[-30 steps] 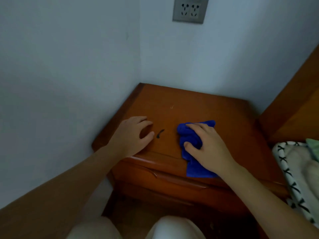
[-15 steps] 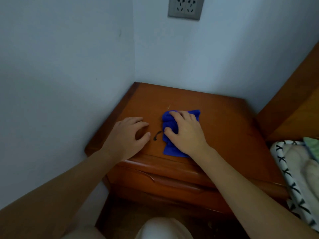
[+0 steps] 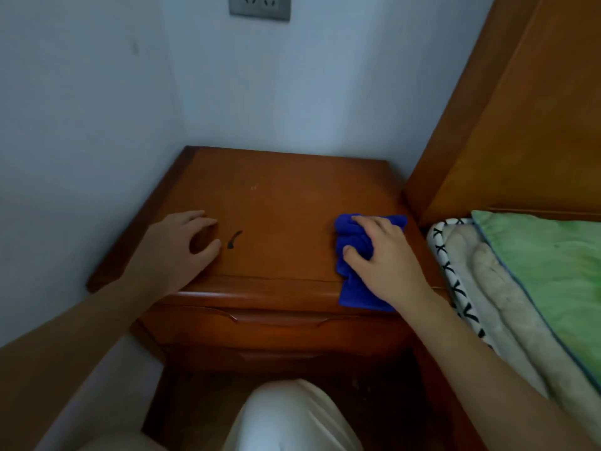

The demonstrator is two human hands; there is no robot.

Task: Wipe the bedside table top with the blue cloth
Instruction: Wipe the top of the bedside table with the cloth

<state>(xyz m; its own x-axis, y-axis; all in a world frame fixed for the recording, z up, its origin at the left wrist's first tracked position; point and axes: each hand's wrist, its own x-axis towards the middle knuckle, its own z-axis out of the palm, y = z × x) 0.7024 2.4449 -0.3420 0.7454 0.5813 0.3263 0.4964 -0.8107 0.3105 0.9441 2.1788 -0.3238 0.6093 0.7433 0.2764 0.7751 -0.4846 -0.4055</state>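
Note:
The wooden bedside table (image 3: 286, 196) stands in the corner of the room, its top brown and glossy. A bunched blue cloth (image 3: 353, 242) lies at the top's right front, one end hanging over the front edge. My right hand (image 3: 383, 258) presses down on the cloth, fingers curled over it. My left hand (image 3: 177, 245) rests on the top's left front with fingers spread, holding nothing. A small black curved mark (image 3: 234, 239) sits on the wood just right of my left thumb.
White walls close in the table at the left and the back, with a grey socket plate (image 3: 259, 6) high up. The wooden headboard (image 3: 507, 125) and a bed with a green cover (image 3: 553, 271) adjoin on the right. My knee (image 3: 289, 418) is below the drawers.
My right hand has slid the blue cloth from the middle of the top, beside the black mark, over to the right edge. My left hand stays in place.

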